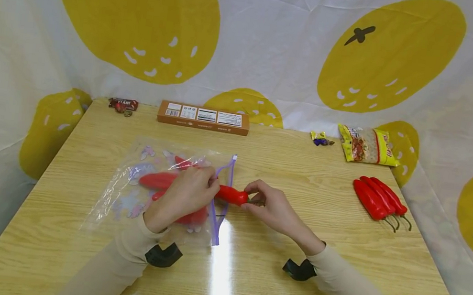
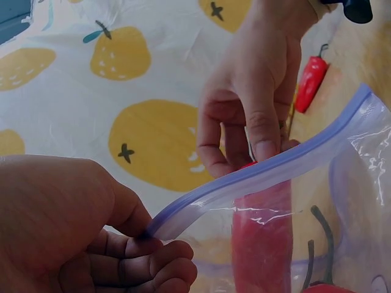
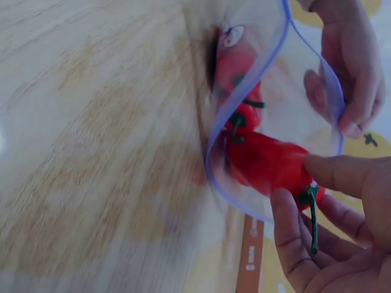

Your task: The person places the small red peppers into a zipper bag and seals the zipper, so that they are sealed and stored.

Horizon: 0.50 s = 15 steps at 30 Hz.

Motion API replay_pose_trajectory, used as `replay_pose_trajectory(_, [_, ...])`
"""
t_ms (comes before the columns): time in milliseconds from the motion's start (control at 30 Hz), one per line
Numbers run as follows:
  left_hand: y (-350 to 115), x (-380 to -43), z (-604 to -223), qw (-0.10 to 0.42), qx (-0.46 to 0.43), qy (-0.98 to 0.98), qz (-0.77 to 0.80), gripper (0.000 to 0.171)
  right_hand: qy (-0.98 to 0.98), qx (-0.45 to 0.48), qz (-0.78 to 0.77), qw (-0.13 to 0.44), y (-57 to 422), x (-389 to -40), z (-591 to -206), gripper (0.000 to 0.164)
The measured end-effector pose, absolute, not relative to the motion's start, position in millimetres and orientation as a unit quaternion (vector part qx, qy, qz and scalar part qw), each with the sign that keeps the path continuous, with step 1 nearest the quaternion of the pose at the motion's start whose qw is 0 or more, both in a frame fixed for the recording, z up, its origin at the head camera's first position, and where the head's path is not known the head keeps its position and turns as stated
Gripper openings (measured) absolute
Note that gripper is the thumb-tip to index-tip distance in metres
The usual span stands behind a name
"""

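Note:
A clear zip bag with a purple zip edge and pastel prints lies on the table, its mouth spread toward the right. My left hand pinches the bag's purple rim between thumb and fingers. With my right hand I grip a red chili pepper by its stem end; most of its length is inside the bag. Other red peppers with green stems are inside too, seen through the plastic. To the right, several loose red peppers lie side by side on the table.
A long brown box stands along the back edge. At the back left is a dark red snack packet. Small wrapped candies and a yellow snack bag lie at the back right. A fruit-printed cloth hangs behind the table.

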<state>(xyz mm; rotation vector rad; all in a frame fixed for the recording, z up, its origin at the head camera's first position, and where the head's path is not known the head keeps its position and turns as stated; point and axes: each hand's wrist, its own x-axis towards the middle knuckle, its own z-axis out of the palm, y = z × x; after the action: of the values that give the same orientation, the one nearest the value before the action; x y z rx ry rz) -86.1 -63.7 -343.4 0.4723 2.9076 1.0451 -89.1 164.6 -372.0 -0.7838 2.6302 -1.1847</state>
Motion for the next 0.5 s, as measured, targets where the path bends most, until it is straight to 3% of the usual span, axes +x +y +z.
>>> replay_pose_trajectory(333, [-63, -85, -343, 0.018, 0.149, 0.928, 0.341, 0.013, 0.868, -0.258, -0.424, 0.024, 133, -97, -382, 0.021])
replay_pose_trajectory(500, [-63, -86, -345, -0.002, 0.165, 0.930, 0.329, 0.015, 0.881, -0.287, -0.376, -0.023, 118, -100, -386, 0.012])
